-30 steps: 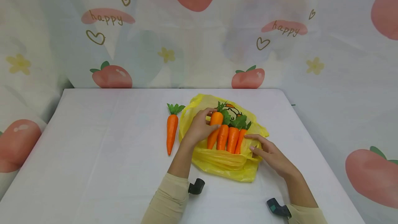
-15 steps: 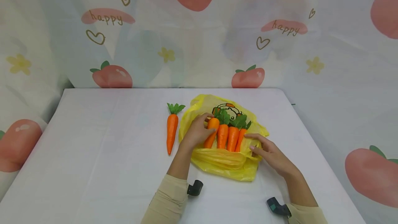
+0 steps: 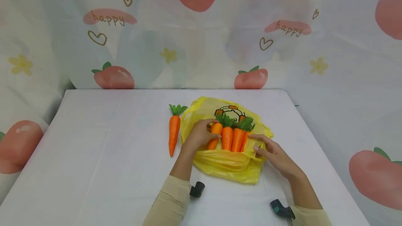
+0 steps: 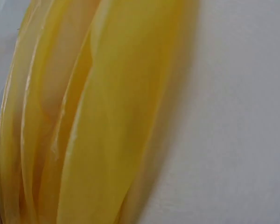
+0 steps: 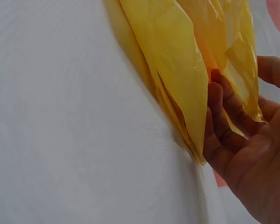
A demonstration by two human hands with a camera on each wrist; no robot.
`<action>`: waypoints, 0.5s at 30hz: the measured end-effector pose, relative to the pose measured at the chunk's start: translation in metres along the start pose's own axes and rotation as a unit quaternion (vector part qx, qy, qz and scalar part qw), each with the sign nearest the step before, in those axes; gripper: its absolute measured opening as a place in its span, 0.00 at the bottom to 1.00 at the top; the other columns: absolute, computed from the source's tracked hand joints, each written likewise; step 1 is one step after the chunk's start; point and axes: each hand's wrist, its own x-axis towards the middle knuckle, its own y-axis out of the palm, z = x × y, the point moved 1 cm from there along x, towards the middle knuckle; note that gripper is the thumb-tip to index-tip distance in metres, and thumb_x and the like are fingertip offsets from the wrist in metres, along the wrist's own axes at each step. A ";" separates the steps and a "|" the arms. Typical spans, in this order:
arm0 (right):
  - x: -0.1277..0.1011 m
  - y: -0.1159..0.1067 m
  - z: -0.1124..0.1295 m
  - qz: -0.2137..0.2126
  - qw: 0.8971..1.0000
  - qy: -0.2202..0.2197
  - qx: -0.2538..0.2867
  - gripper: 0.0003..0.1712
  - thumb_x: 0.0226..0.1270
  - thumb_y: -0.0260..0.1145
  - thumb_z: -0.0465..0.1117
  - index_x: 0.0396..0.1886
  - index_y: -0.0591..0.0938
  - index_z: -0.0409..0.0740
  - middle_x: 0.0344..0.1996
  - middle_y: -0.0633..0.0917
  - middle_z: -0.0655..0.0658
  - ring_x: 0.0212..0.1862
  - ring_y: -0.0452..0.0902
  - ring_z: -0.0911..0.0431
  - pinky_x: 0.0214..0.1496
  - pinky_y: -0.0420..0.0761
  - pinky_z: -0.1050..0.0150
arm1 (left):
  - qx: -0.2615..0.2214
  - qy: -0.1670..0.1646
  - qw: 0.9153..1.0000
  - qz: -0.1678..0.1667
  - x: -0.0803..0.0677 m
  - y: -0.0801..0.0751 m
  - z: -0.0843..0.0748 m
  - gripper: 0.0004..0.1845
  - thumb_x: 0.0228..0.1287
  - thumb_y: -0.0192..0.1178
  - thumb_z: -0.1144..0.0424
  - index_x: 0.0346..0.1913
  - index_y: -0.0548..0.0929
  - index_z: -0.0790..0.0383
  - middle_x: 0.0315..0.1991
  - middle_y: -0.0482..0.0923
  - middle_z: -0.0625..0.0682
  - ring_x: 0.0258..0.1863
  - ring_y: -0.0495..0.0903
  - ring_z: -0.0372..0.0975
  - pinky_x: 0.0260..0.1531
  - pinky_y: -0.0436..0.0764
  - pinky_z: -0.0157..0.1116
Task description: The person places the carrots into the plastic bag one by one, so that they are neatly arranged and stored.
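A yellow plastic bag (image 3: 226,175) lies on the table with its mouth spread, a cartoon print inside its far part. Several orange carrots with green leaves sit side by side in it, their lower tips hidden behind the front fold. My left hand (image 3: 199,133) holds the leftmost carrot (image 3: 215,130) between thumb and fingers. Beside it are a second carrot (image 3: 227,138) and a third carrot (image 3: 237,140). At the bag's right edge, my right hand (image 3: 276,154) grips the plastic, fingers curled inside the fold in the right wrist view. Bag folds fill much of the left wrist view.
Left of the bag, a single carrot (image 3: 174,133) lies on the white tabletop (image 3: 110,156), leaves away from me. A patterned curtain (image 3: 194,44) hangs behind the table. Dark camera mounts (image 3: 197,189) stick out from both wrists.
My left hand has brought the leftmost carrot down and slightly left, deeper behind the bag's front fold. The other carrots have shifted slightly; my right hand stays at the bag's edge.
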 end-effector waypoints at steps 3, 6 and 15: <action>0.000 0.000 -0.001 0.000 1.000 -0.004 0.004 0.25 0.82 0.59 0.41 0.73 0.72 0.41 0.63 0.72 0.36 0.45 0.76 0.49 0.49 0.82 0.65 | 0.015 0.001 1.000 -0.003 0.001 0.002 0.000 0.29 0.61 0.77 0.62 0.66 0.83 0.56 0.58 0.77 0.59 0.55 0.76 0.49 0.55 0.79 0.45; 0.000 -0.001 -0.001 -0.002 1.000 -0.008 0.006 0.24 0.82 0.59 0.41 0.73 0.72 0.41 0.64 0.72 0.36 0.45 0.77 0.50 0.49 0.82 0.65 | 0.021 0.001 1.000 -0.004 0.001 0.002 0.001 0.29 0.61 0.77 0.60 0.66 0.83 0.55 0.55 0.77 0.59 0.53 0.76 0.49 0.54 0.79 0.44; -0.003 -0.004 0.000 -0.020 1.000 -0.016 -0.012 0.23 0.83 0.58 0.41 0.72 0.73 0.41 0.56 0.74 0.36 0.43 0.78 0.49 0.49 0.83 0.64 | -0.002 0.004 1.000 0.002 -0.001 -0.001 0.002 0.28 0.66 0.73 0.63 0.68 0.80 0.57 0.57 0.74 0.59 0.51 0.76 0.48 0.48 0.81 0.43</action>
